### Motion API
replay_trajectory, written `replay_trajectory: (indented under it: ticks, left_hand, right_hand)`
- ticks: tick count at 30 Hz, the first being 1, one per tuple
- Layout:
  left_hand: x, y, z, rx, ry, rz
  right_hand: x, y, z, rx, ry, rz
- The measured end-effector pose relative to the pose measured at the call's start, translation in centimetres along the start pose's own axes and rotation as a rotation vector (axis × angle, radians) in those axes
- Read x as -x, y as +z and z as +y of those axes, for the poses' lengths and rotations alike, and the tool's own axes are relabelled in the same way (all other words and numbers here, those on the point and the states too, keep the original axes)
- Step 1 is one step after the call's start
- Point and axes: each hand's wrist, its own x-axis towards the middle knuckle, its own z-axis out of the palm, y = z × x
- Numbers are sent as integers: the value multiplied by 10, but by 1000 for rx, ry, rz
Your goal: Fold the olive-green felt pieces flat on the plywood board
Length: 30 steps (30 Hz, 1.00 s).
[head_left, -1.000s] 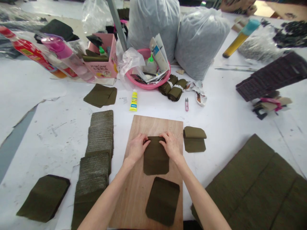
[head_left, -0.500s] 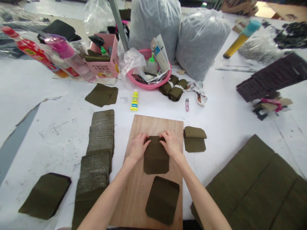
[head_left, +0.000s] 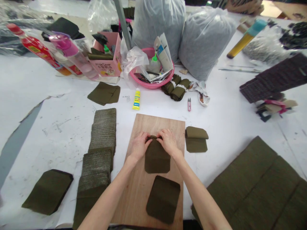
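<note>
An olive-green fabric piece (head_left: 157, 159) lies on the wooden board (head_left: 134, 198) in front of me. My left hand (head_left: 140, 145) pinches the left end of its top edge. My right hand (head_left: 168, 140) pinches the same edge farther right, and the edge between the fingers looks bent or folded. Nearer to me on the board rests a second olive piece (head_left: 163, 198), flat. Just right of the board is an olive piece with a folded flap (head_left: 196, 139).
Left of the board runs a long overlapping stack of olive pieces (head_left: 102, 137), with another pile (head_left: 49, 191) beyond. Large olive panels (head_left: 254, 188) lie at right. Farther back are a yellow tube (head_left: 136, 99), pink thread snips (head_left: 189, 104), a pink basin (head_left: 153, 85) and filled bags (head_left: 203, 41).
My hands have moved closer together along the fabric's top edge, which is now bent between them. The whole view has shifted slightly.
</note>
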Motion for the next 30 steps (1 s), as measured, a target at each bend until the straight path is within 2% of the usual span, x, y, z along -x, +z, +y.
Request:
replay_trajectory:
  ticks: [10,19,25,30]
  left_hand:
    - [-3,-1,1,-58,20,-54]
    - [-2,-1,2,-24,-11,-40]
    - [-4,-1,-1,-9,-10,-46]
    - [-10,-4,-2,-34,-5,-104]
  right_hand:
    - [1,-3,-2,2,-48,-8]
    - [5,4,-8,-52,-53,43]
    - [1,7,-11,-17,-45,25]
    - [-2,-1,-11,53,-27,-28]
